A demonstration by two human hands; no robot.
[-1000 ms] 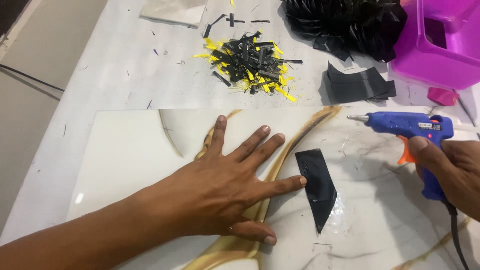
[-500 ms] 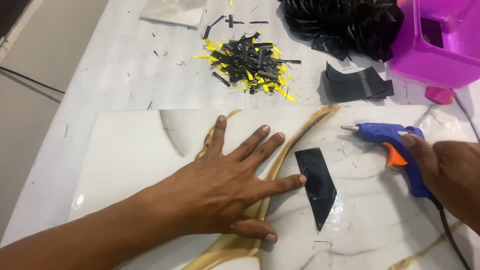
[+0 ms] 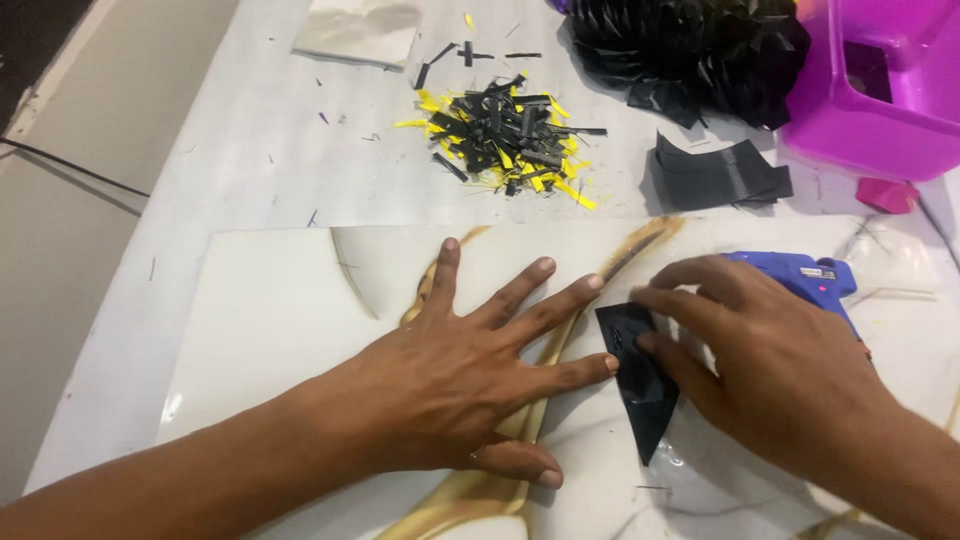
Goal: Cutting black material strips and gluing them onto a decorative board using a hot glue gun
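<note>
My left hand (image 3: 455, 375) lies flat, fingers spread, on a white marble-patterned sheet (image 3: 260, 330) with gold veins. Just right of its fingertips a pointed black paper piece (image 3: 640, 395) rests on the sheet. My right hand (image 3: 770, 365) reaches over it, with the fingertips pressing on the top of the black piece. A blue glue gun (image 3: 800, 280) lies on the sheet behind my right hand, partly hidden by it; neither hand holds it.
A heap of black and yellow paper scraps (image 3: 505, 135) lies beyond the sheet. Cut black pieces (image 3: 715, 175) sit to its right, a pile of black folded shapes (image 3: 690, 45) behind them. A purple plastic container (image 3: 885, 85) stands at top right.
My right hand has set the glue gun down on the sheet and moved left onto the black paper piece. My left hand has stayed flat in place.
</note>
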